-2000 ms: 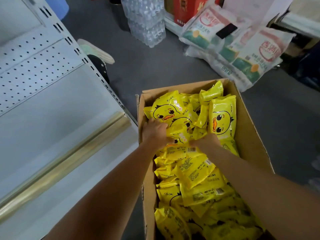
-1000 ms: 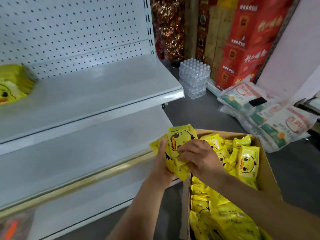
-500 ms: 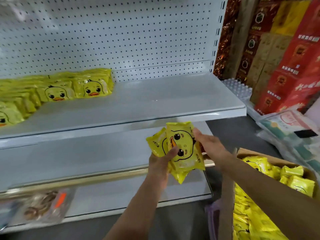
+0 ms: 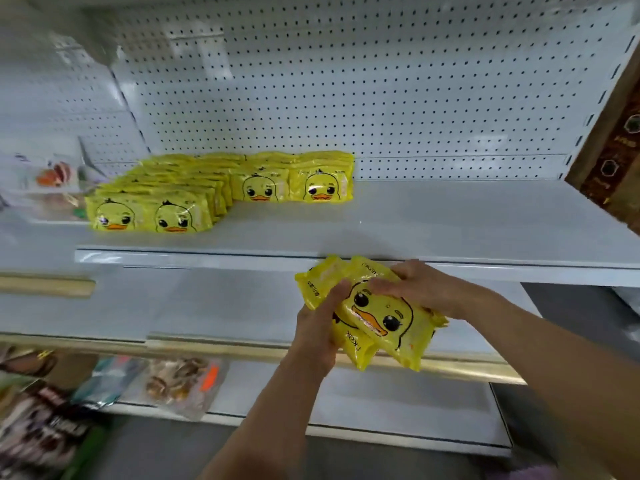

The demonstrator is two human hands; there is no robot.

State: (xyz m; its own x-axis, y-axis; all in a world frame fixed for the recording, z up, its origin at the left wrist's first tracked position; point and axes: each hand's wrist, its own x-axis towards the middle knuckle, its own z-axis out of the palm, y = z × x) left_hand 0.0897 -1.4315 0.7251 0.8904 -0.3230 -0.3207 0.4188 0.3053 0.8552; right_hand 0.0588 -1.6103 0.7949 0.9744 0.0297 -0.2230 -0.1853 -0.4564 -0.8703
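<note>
Now, left hand (image 4: 318, 329) and right hand (image 4: 427, 292) clasp two duck packets (image 4: 386, 322), four shelved rows (image 4: 194, 190).

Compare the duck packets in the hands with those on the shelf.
The held packets are gripped by the left hand and right hand; the shelf packets rest on the shelf. The held packets are tilted and fanned; the shelf packets stand upright in rows. The held packets are few; the shelf packets many. Both are yellow with a duck face.

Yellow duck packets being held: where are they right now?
In the head view, right of centre, the held duck packets are gripped between the left hand and right hand, just below the front edge of the upper shelf.
</note>
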